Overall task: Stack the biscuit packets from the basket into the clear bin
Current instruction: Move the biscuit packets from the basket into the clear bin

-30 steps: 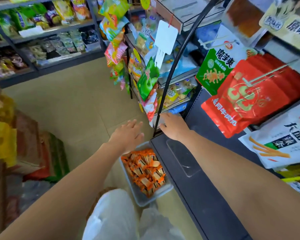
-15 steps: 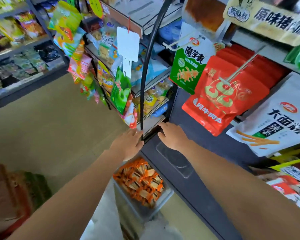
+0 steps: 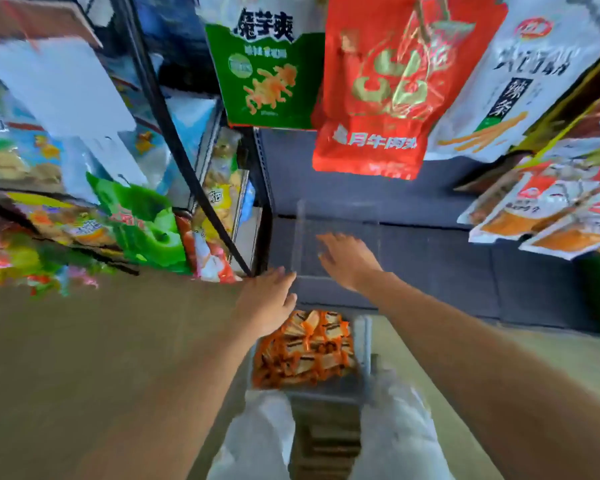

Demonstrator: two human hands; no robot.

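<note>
**Two open hands at a clear bin, with the packet basket below**

Both hands reach forward with fingers straight and holding nothing. The left hand lies palm down, its fingertips at the near left corner of the clear, square-walled plastic bin; motion blur hides whether they touch the wall. The right hand is spread, fingers apart, over the bin's near edge and seemingly just inside its opening.

The bin stands upright on a dark grey shelf; no packet shows inside it. All the orange-and-white wrapped biscuit packets lie heaped in the grey plastic basket, which sits below the shelf's front edge, between the two forearms and just above the person's pale trouser legs.

Above the bin hang a red foil snack bag, a green-and-white snack bag to its left and a white bag printed with orange sticks to its right. A black curved rod crosses the crowded rack at left. Tan flooring fills the lower left.
</note>
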